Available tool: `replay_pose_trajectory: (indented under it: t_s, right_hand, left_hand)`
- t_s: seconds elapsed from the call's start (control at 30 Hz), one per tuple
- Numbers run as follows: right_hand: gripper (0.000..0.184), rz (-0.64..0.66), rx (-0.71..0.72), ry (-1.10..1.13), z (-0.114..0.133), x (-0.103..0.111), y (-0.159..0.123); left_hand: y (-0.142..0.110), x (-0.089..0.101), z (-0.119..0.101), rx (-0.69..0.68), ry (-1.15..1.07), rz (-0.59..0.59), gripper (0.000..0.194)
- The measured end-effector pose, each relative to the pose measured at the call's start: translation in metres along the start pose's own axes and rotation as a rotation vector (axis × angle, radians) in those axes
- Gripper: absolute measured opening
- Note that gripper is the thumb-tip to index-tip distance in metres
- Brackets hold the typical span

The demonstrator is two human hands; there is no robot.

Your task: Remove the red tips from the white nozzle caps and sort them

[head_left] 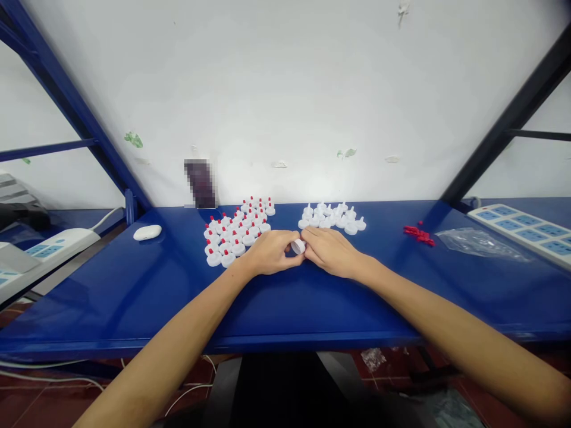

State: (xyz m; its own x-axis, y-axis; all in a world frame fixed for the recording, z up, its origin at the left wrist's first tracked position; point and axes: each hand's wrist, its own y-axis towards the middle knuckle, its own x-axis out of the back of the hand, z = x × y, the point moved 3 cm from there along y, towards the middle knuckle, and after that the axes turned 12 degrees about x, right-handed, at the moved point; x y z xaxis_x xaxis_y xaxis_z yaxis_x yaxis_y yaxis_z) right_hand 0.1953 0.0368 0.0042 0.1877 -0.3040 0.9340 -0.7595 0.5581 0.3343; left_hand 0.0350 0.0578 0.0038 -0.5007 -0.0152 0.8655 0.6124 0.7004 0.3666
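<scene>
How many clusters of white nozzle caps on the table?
2: red-tipped cluster beyond and left of the left hand, untipped cluster beyond the right hand. Hands may hide some caps.

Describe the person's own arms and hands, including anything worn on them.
The left forearm and right forearm show no sleeves. The left hand and right hand are ungloved, and no watch or bracelet shows at either wrist. Rings can't be ruled out, as some fingers are hidden.

White caps, red tips

So one white cap point(298, 246) is tipped sideways between the left hand point(274, 252) and right hand point(333, 251), hollow side showing. Red-tipped caps point(236, 232) are bunched upright off left, bare-spouted caps point(332, 217) sit behind and right, loose red tips point(419, 235) way right.
</scene>
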Motion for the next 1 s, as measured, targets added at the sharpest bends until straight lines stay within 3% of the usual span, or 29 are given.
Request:
replay_pose_trajectory:
  t_s: [0.37,0.5,0.8,1.0]
  right_hand:
    - [0.017,-0.177,0.163,0.386,0.002,-0.002,0.001]
    - [0.015,-0.207,0.172,0.463,0.005,-0.004,0.003]
    - [0.014,-0.17,0.043,0.304,0.002,-0.005,0.006]
    - [0.018,-0.141,0.025,0.413,-0.003,-0.004,0.0]
  left_hand:
    - [0.0,-0.001,-0.012,-0.18,-0.108,-0.132,0.011]
    - [0.001,0.002,-0.012,-0.135,-0.127,-0.11,0.014]
    - [0.001,0.003,-0.003,-0.093,-0.043,-0.119,0.014]
    - [-0.001,-0.002,-0.001,0.061,0.082,-0.123,0.022]
